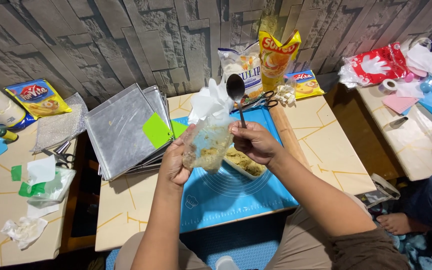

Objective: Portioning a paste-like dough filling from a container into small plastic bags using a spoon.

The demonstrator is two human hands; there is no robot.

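My left hand (174,162) grips a clear plastic bag (207,142) partly filled with a yellowish-green paste, its open top bunched upward. My right hand (255,142) holds a metal spoon (236,92) upright, bowl end up, right beside the bag's top. Below both hands a shallow clear container (243,164) of the same paste sits on a blue baking mat (226,195), partly hidden by my right hand.
A stack of metal baking trays (121,130) with a green scraper (156,131) lies left of the mat. Scissors (258,101) and several food packets (276,55) stand at the back. A wooden rolling pin (287,135) lies along the mat's right edge. Another person's foot (401,222) is at the right.
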